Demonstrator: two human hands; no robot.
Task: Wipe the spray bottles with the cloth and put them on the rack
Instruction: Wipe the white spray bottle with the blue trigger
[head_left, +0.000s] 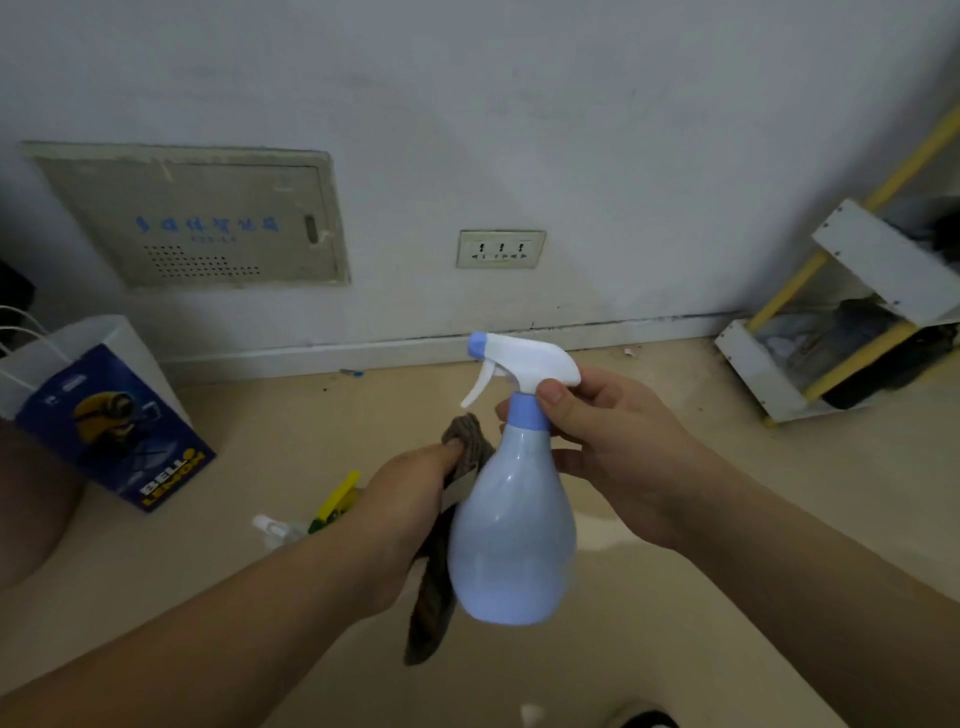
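Observation:
A pale blue spray bottle (511, 540) with a white trigger head hangs upright in mid-air at the centre. My right hand (613, 447) grips its blue neck collar, thumb in front. My left hand (410, 509) holds a brown cloth (434, 597) against the bottle's left side; the cloth's loose end dangles below. The white rack with yellow posts (841, 312) stands at the right against the wall. On the floor behind my left hand lie another spray bottle's white head (270, 527) and a yellow-green trigger (337, 499), mostly hidden.
A white and blue paper bag (109, 415) stands on the floor at left. The wall ahead carries a beige panel box (197, 218) and a socket plate (500, 249). Dark items fill the rack's shelves. A dark shoe tip (644, 719) shows at the bottom edge.

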